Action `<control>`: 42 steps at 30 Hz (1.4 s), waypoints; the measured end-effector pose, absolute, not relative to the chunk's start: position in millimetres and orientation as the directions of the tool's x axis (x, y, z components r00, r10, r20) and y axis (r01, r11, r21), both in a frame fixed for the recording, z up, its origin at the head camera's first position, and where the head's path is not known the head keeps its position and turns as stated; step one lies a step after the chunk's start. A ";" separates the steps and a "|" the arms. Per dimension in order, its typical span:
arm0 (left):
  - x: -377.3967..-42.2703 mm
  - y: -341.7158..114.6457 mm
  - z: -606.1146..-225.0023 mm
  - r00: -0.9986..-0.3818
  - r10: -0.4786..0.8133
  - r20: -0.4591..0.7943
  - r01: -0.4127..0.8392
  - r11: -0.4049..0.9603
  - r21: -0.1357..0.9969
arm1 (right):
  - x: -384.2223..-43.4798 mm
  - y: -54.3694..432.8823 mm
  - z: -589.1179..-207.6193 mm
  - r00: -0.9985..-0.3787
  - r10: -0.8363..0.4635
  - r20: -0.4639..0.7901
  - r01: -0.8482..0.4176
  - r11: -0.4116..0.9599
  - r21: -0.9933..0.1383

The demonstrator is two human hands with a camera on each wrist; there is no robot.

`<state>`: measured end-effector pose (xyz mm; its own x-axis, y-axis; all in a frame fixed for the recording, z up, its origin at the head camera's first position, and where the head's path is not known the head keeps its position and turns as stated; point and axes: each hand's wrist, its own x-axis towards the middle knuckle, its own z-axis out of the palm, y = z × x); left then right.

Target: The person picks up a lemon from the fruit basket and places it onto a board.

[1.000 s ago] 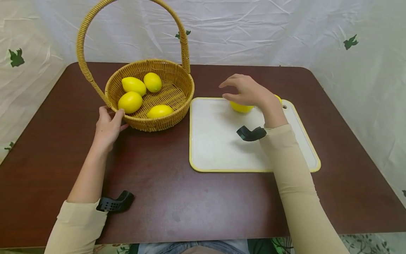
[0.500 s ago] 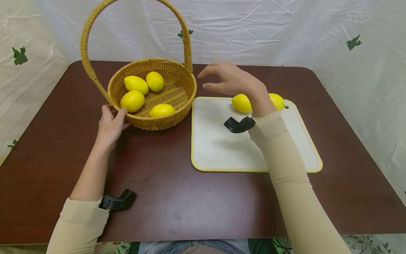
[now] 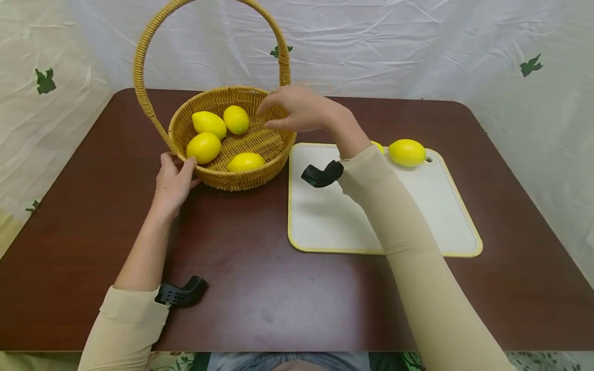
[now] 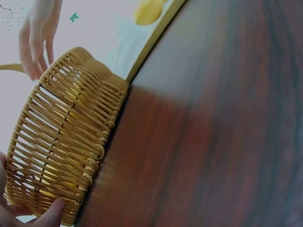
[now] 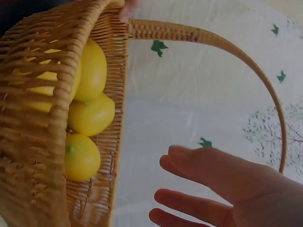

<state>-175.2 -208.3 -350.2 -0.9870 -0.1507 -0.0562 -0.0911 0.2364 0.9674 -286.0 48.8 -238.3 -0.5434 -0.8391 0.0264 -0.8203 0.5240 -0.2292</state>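
A wicker basket (image 3: 223, 180) with a tall arched handle stands on the left of the table, several lemons (image 3: 204, 148) inside it. My left hand (image 3: 172, 183) grips its near-left rim, thumb at the edge and fingers against the outer wall. Over the basket's right rim hovers my right hand (image 3: 301, 109), fingers loosely spread with nothing in them; the right wrist view shows this empty hand (image 5: 236, 189) beside the handle. On the white cutting board (image 3: 334, 221), one lemon (image 3: 407, 152) lies near the hanging hole. Another lemon (image 3: 378, 147) is mostly hidden behind my right wrist.
The brown table (image 3: 260, 299) carries basket and board side by side, with a narrow gap between them. The basket's handle (image 3: 141, 67) arches up high on the left. A white cloth (image 3: 371, 51) with green leaf prints hangs behind the table.
My right hand has moved left from above the board to the basket's right rim, uncovering the lemon near the hole. The left hand keeps its grip on the basket.
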 end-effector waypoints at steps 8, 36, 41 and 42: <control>-176.9 -209.8 -353.5 -0.986 -0.155 -0.066 -0.101 0.233 0.967 | -295.3 5.0 -239.6 -0.496 -0.866 -0.061 -0.833 0.495 -0.247; -179.1 -211.8 -351.8 -0.987 -0.156 -0.022 -0.060 0.244 0.968 | -348.3 -49.2 -270.1 -0.599 -0.779 -0.186 -0.721 0.625 -0.298; -178.9 -212.2 -353.0 -0.987 -0.158 -0.021 -0.059 0.243 0.968 | -354.7 -52.4 -275.3 -0.621 -0.763 -0.180 -0.717 0.645 -0.264; -179.1 -212.5 -353.3 -0.987 -0.160 -0.019 -0.058 0.243 0.968 | -356.0 -52.7 -276.5 -0.628 -0.757 -0.182 -0.713 0.653 -0.254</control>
